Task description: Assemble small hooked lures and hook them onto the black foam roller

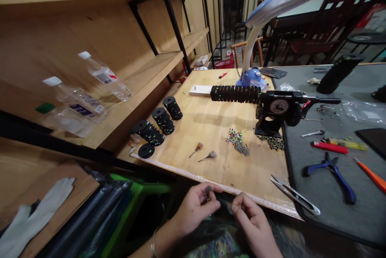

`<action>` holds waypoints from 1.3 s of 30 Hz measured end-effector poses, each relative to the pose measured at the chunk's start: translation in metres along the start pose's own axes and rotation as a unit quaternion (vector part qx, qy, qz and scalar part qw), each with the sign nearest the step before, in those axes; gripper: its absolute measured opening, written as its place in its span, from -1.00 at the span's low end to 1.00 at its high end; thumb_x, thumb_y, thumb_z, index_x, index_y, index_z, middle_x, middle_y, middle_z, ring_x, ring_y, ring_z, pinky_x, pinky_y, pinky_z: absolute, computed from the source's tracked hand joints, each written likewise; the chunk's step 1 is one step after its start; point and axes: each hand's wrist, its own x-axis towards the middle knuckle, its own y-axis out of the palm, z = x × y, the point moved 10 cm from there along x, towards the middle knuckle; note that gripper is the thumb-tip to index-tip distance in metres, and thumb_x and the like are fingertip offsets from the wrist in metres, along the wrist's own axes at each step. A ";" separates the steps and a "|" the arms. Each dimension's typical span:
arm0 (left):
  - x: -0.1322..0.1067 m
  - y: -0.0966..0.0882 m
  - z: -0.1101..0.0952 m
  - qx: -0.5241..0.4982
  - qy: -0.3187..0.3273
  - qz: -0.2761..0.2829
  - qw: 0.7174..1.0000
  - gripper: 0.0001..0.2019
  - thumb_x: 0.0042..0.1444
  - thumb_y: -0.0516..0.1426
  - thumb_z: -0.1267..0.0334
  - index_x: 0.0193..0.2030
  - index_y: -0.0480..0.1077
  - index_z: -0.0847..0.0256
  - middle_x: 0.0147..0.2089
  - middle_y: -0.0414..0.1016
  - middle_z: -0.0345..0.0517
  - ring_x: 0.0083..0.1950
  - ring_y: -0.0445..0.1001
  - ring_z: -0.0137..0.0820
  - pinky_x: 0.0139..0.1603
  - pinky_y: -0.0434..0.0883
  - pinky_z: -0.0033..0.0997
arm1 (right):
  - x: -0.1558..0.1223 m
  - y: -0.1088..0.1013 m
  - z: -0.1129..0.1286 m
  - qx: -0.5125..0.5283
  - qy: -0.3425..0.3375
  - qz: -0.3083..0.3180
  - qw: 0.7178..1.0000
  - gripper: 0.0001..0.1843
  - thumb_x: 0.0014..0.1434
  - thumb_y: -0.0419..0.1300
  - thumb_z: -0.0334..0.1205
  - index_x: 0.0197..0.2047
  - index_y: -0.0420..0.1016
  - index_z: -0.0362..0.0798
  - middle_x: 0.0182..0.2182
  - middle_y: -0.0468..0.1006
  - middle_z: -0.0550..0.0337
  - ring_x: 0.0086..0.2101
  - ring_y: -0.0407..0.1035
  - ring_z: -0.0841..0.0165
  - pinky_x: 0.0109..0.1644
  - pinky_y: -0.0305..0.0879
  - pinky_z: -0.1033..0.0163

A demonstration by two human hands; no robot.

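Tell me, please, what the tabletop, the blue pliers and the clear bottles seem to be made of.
Tabletop: smooth wood or wood-look board, from its pale grain.
Blue pliers: probably dull dark metal with smooth plastic or rubber grips, judging by the colour change.
Clear bottles: likely thin, glossy plastic, from see-through, highlighted walls.

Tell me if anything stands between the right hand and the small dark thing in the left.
Only the left hand's own index finger and thumb, which reach past the small dark thing toward the right hand. No other object is visible in the gap between the hands.
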 end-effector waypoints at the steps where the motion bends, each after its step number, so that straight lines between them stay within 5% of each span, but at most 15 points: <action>1: 0.000 0.006 -0.001 0.006 0.006 0.010 1.000 -0.63 -0.12 0.34 0.15 -0.18 0.51 0.32 -0.51 0.33 -0.27 -0.48 0.24 -0.52 -0.40 0.21 -0.52 | 0.000 0.001 0.000 0.002 0.003 0.005 1.000 -0.61 0.17 0.14 0.11 -0.48 0.32 -0.04 -0.55 0.26 0.30 -0.50 0.15 0.39 -0.40 0.13 0.32; 6: 0.006 0.011 -0.015 0.023 0.034 -0.015 0.999 -0.68 -0.02 0.27 0.04 -0.48 0.44 0.30 -0.54 0.35 -0.22 -0.47 0.25 -0.49 -0.41 0.23 -0.50 | 0.001 0.005 0.001 0.001 0.012 0.018 1.000 -0.58 0.15 0.16 0.14 -0.49 0.33 -0.04 -0.58 0.27 0.31 -0.52 0.15 0.41 -0.43 0.13 0.33; 10: 0.007 0.007 -0.019 0.044 0.038 -0.024 0.998 -0.69 -0.01 0.26 0.07 -0.50 0.39 0.29 -0.57 0.30 -0.26 -0.50 0.21 -0.50 -0.45 0.20 -0.52 | 0.002 0.006 0.005 -0.001 0.018 0.042 0.999 -0.59 0.17 0.15 0.14 -0.42 0.43 -0.06 -0.59 0.39 0.27 -0.52 0.28 0.38 -0.41 0.22 0.31; 13: 0.005 0.003 -0.023 0.080 0.058 -0.038 0.994 -0.75 0.06 0.22 0.13 -0.47 0.40 0.30 -0.55 0.33 -0.23 -0.48 0.24 -0.49 -0.44 0.21 -0.52 | 0.003 -0.010 0.012 -0.010 0.029 0.013 0.999 -0.58 0.16 0.16 0.14 -0.17 0.52 -0.05 -0.41 0.60 0.09 -0.37 0.46 0.23 -0.33 0.33 0.25; 17: -0.004 0.001 -0.037 0.173 0.104 -0.068 0.977 -0.81 0.10 0.17 0.24 -0.47 0.44 0.29 -0.53 0.41 -0.17 -0.47 0.31 -0.45 -0.43 0.24 -0.50 | 0.001 -0.030 0.030 -0.009 0.040 -0.028 0.999 -0.52 0.13 0.21 0.12 0.01 0.48 0.00 -0.10 0.60 -0.08 -0.12 0.48 0.07 -0.40 0.38 0.26; 21: -0.016 0.008 -0.057 0.266 0.159 -0.069 0.948 -0.83 0.13 0.14 0.30 -0.46 0.47 0.26 -0.51 0.46 -0.13 -0.48 0.35 -0.44 -0.44 0.25 -0.51 | 0.002 -0.010 0.044 0.029 0.042 0.008 0.999 -0.51 0.16 0.19 0.09 0.07 0.41 0.02 0.05 0.48 -0.12 -0.04 0.44 0.07 -0.47 0.38 0.31; 27: -0.026 0.010 -0.071 0.330 0.214 -0.064 0.917 -0.85 0.14 0.11 0.37 -0.41 0.49 0.24 -0.44 0.51 -0.10 -0.44 0.43 -0.43 -0.39 0.29 -0.51 | 0.008 0.034 0.041 0.008 0.021 0.096 0.995 -0.65 0.21 0.15 -0.01 -0.03 0.43 -0.03 -0.27 0.57 0.06 -0.27 0.46 0.22 -0.28 0.39 0.23; 31: -0.022 0.003 -0.059 0.310 0.180 -0.073 0.931 -0.85 0.12 0.13 0.34 -0.44 0.48 0.25 -0.48 0.49 -0.12 -0.46 0.41 -0.44 -0.43 0.28 -0.53 | 0.009 0.034 0.037 -0.105 -0.025 0.090 0.990 -0.78 0.24 0.10 -0.08 -0.25 0.45 -0.05 -0.54 0.43 0.26 -0.48 0.33 0.35 -0.35 0.26 0.29; 39: -0.017 0.003 -0.040 0.279 0.133 -0.072 0.948 -0.84 0.10 0.13 0.34 -0.47 0.47 0.26 -0.50 0.47 -0.13 -0.46 0.38 -0.43 -0.43 0.25 -0.51 | 0.001 0.029 0.025 -0.192 -0.063 0.076 0.976 -0.72 0.26 0.01 -0.11 -0.43 0.31 -0.04 -0.56 0.29 0.30 -0.51 0.20 0.39 -0.40 0.13 0.33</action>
